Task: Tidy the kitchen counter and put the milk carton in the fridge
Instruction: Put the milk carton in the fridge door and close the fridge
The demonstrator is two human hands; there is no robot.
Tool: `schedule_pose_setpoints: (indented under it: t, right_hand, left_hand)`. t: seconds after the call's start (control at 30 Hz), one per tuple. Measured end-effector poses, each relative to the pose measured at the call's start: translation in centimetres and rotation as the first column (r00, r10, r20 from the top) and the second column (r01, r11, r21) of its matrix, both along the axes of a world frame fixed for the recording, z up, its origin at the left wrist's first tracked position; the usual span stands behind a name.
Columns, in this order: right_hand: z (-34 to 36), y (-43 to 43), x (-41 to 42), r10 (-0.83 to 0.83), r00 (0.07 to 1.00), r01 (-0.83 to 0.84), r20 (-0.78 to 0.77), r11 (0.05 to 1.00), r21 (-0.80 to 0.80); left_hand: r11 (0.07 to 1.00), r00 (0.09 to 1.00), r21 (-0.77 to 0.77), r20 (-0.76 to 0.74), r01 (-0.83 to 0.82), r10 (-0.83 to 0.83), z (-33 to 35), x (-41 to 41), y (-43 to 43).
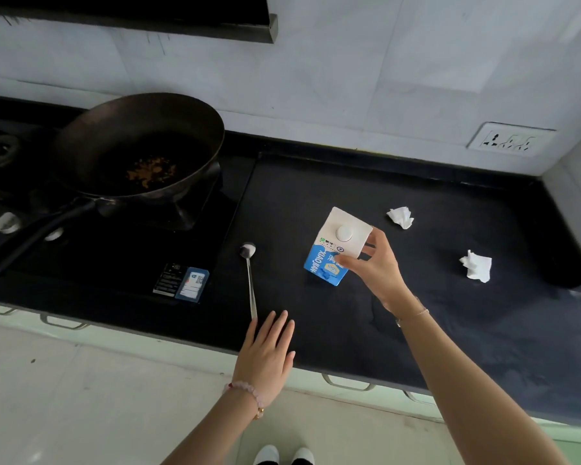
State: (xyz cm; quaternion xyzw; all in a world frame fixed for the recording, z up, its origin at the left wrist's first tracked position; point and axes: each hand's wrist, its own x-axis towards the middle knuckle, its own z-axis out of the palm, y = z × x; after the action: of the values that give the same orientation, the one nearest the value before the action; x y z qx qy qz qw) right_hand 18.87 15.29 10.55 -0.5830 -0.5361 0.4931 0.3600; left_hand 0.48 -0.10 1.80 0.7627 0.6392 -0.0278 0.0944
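Observation:
A blue and white milk carton (332,250) with a round white cap stands on the black counter (433,330). My right hand (376,266) grips its right side, thumb on the front and fingers behind. My left hand (265,354) lies flat and open at the counter's front edge, fingers apart, holding nothing. Its fingertips are just below the handle end of a metal spoon (250,280) that lies to the carton's left. Two crumpled white tissues rest to the right: the far tissue (401,217) and the near tissue (477,266).
A dark wok (141,146) with brown residue sits on the gas stove (114,250) at the left, its long handle pointing toward the front left. A wall socket (510,140) is at the back right. Drawer handles line the cabinet below the counter edge.

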Motion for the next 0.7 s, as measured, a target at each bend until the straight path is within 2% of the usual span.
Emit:
schedule_pose_setpoints:
  t: [0.17,0.27,0.4,0.5,0.57,0.63,0.7]
  right_hand:
    - [2.1,-2.6,0.5,0.010,1.000,-0.010,0.011,0.999,0.049]
    - [2.9,-4.6,0.2,0.040,0.999,-0.042,0.025,0.997,0.069]
    - [3.5,-7.5,-1.2,0.092,0.996,-0.093,0.007,0.993,0.071]
    - [3.5,-9.7,-3.2,0.164,0.986,-0.163,-0.018,0.985,0.059]
    - [3.4,-11.0,-4.7,0.235,0.971,-0.233,-0.033,0.971,0.051]
    - [3.0,-12.4,-6.1,0.318,0.947,-0.317,-0.045,0.948,0.033]
    - [2.7,-13.7,-7.3,0.403,0.913,-0.402,-0.066,0.915,0.021]
  left_hand:
    - [0.995,0.998,0.098,0.055,-0.011,0.005,1.3,0.0,-0.5]
    - [0.987,0.984,0.156,0.174,-0.048,0.020,2.2,-0.8,-2.3]
    - [0.969,0.920,0.136,0.365,-0.206,0.145,3.8,-2.2,-6.0]
    - [0.919,0.813,-0.038,0.452,-0.393,0.366,2.4,-3.2,-9.1]
    - [0.855,0.725,-0.253,0.454,-0.452,0.517,1.1,-3.7,-11.6]
    - [0.748,0.609,-0.455,0.439,-0.483,0.660,-1.3,-4.4,-14.6]
    - [0.594,0.461,-0.581,0.378,-0.557,0.803,-3.8,-4.7,-18.0]
